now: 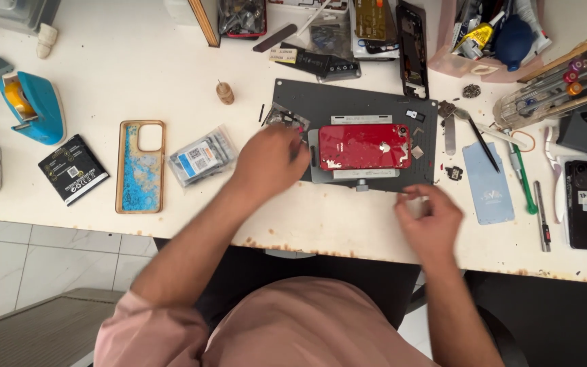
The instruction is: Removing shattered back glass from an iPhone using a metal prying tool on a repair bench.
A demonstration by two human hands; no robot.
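White worktable (137, 81), cluttered with repair parts, was what we found beneath both hands. Our left hand (271, 162) hovered half-curled at nine o'clock of the red phone (364, 146); blur kept us from telling whether it pinched anything. Our right hand (429, 221) sat at five o'clock, fingers pinched together, contents too small to confirm. That phone lay back-up, clamped on the grey mat (321, 98), rear glass chipped and not yet removed. Further out: a patterned case (140, 166), a blue panel (487, 183).

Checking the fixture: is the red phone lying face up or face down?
Face down. The red phone shows its glossy red back, lying flat on the grey mat.
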